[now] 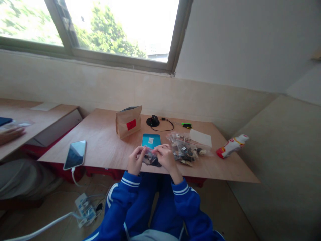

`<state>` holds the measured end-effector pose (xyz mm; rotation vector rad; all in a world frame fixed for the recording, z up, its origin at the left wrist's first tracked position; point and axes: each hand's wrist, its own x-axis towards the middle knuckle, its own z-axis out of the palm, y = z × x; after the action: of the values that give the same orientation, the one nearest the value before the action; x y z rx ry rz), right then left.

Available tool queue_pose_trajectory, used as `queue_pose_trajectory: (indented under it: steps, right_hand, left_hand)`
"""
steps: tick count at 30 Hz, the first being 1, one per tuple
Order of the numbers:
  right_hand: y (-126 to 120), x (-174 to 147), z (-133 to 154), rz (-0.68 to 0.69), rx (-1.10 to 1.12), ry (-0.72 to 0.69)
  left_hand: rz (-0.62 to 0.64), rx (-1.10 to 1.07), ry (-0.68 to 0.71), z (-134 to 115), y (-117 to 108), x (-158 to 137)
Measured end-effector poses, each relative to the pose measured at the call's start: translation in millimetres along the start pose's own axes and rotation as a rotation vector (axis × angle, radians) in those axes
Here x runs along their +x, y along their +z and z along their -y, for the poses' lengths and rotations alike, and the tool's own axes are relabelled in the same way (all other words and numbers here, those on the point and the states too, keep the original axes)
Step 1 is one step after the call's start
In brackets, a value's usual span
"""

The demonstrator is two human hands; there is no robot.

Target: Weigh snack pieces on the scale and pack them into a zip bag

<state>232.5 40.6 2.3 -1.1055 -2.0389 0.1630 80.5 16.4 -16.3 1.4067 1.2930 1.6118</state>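
Observation:
Between my two hands is a small clear zip bag (151,160) with dark pieces inside. My left hand (136,159) pinches the left end of its top edge, and my right hand (164,156) pinches the right end. The bag hangs over the near part of a flat blue object (151,138) with a white label, which could be a small scale. Right of my right hand lies a pile of filled zip bags (185,149) holding dark and pale dried-looking pieces. Whether the held bag's seal is closed cannot be made out.
A brown paper pouch (129,123) with a red label stands behind my left hand. Further back are a black round-based device (153,121) with a cable and a green-black tool (186,125). A phone (75,154) charges at left; a bottle (232,146) stands right. Another person's hand (12,135) rests on the neighbouring table.

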Motion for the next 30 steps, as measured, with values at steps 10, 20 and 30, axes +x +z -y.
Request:
queue_pose_trajectory:
  steps: [10, 20, 30]
  right_hand:
    - [-8, -8, -20, 0.046, 0.036, 0.031]
    - [-21, -22, -30, 0.119, 0.121, 0.095]
    - [-24, -33, -34, 0.121, 0.611, 0.359]
  left_hand:
    - [-0.082, -0.078, -0.063, -14, -8, 2]
    - [-0.157, -0.156, -0.134, 1, -9, 5]
    - [-0.195, -0.302, -0.161, 15, -7, 11]
